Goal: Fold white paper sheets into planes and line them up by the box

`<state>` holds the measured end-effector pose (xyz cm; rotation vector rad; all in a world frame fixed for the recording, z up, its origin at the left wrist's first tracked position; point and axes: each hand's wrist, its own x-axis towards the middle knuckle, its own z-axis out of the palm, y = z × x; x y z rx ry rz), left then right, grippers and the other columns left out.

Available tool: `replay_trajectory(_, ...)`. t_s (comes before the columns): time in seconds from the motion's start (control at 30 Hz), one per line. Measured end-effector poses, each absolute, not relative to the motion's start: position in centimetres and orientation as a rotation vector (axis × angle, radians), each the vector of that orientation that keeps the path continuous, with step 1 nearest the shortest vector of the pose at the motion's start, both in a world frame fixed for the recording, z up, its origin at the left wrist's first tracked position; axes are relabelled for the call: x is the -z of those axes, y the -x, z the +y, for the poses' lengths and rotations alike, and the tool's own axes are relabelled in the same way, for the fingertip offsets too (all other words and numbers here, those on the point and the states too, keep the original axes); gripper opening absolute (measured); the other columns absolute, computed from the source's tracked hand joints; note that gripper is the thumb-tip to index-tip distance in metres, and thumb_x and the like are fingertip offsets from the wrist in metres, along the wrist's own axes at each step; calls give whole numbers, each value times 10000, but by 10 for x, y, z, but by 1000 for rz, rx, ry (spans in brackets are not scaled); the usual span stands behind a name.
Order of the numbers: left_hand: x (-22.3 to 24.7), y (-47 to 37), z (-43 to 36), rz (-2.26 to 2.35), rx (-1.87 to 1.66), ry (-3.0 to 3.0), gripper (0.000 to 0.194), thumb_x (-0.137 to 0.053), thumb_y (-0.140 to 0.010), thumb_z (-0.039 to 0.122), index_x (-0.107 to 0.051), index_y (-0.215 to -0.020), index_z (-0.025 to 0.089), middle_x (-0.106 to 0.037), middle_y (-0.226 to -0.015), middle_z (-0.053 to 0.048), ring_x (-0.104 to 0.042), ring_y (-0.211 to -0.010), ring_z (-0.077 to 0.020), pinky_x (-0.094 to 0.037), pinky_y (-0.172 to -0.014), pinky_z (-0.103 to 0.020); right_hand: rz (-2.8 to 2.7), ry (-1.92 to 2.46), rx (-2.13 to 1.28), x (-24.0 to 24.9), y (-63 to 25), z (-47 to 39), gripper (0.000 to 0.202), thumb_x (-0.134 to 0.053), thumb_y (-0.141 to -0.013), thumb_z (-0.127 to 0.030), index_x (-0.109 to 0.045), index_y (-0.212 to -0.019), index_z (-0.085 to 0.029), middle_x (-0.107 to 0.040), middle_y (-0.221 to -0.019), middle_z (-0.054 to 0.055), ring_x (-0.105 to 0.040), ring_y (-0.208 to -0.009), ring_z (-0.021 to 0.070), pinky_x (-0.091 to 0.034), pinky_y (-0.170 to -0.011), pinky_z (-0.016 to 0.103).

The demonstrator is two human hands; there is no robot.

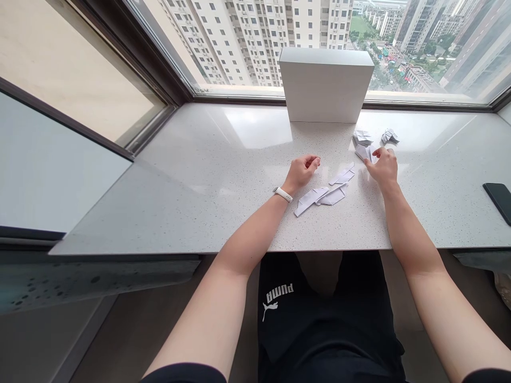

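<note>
My right hand (384, 166) has its thumb and fingers closed on a folded white paper piece (362, 152) at the right of the counter. Just beyond it lie a small stack of folded paper (362, 137) and another folded paper bundle (390, 136). My left hand (303, 171), fingers curled in, hovers over or rests on the counter; nothing shows in it. Between my hands and nearer to me, several folded white paper pieces (332, 194) lie in a slanting row, some overlapping.
A white box (325, 85) stands upright at the back of the speckled white counter (191, 186), against the window. A dark phone (500, 201) lies near the right edge. The counter's front edge runs just before my lap.
</note>
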<state>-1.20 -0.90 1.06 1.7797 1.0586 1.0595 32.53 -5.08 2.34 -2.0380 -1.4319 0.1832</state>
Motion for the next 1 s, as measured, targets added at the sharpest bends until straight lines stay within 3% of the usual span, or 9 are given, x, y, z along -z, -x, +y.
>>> replay_trajectory(0.17,-15,20,-11,1010,-872,-2005,339,-854,-1084,560,-919,-993,239,-895,-954,-106,-779,-837,-272,-618,-837,-415,-1886,1667,-308,-33,-306,-64,331,-783,-1090,-310,-914,-1393,-280,-803,-1442,175,-739,-1364,441,-615,-1281,746)
replay_trajectory(0.3,-26,34,-14,992,-702,-2169,294,-849,-1079,512,-931,-984,246,-874,-907,-105,-755,-805,-268,-602,-817,-410,-2126,1570,-330,-25,-288,-64,437,-759,-1077,-201,-957,-1444,-332,-827,-1585,144,-636,-1567,506,-482,-1397,861)
replay_trajectory(0.47,-36,42,-16,955,-617,-2213,290,-858,-1079,511,-941,-1047,236,-858,-885,-87,-781,-845,-264,-642,-877,-405,-2256,1589,-274,-17,-279,-57,463,-690,-1121,-170,-957,-1460,-335,-801,-1725,117,-510,-1748,551,-399,-1407,942)
replay_trajectory(0.6,-32,36,-15,952,-571,-2206,282,-804,-1107,452,-940,-1133,206,-916,-1038,-108,-795,-918,-246,-660,-896,-386,-2308,1594,-250,-17,-278,-56,495,-585,-1166,-173,-945,-1489,-281,-853,-1615,169,-631,-1654,509,-414,-1430,856)
replay_trajectory(0.73,-27,28,-17,972,-599,-2194,299,-787,-1133,429,-941,-1215,186,-935,-1172,-137,-809,-974,-254,-657,-903,-385,-2276,1601,-245,-19,-280,-55,442,-612,-1157,-183,-955,-1425,-261,-855,-1462,208,-675,-1538,507,-476,-1369,811)
replay_trajectory(0.9,-24,24,-20,1004,-662,-2059,416,-778,-1175,515,-910,-1370,171,-918,-1389,-181,-842,-1133,-288,-662,-1009,-403,-2150,1504,-352,-21,-279,-55,320,-665,-1152,-230,-968,-1250,-268,-818,-1291,191,-726,-1324,449,-594,-1230,718)
replay_trajectory(1.0,-22,23,-20,1019,-692,-1964,449,-818,-1155,539,-900,-1401,172,-919,-1359,-167,-837,-1094,-283,-642,-960,-377,-2041,1381,-472,-22,-271,-59,281,-677,-1159,-287,-946,-1239,-278,-811,-1293,164,-764,-1211,385,-676,-1112,622)
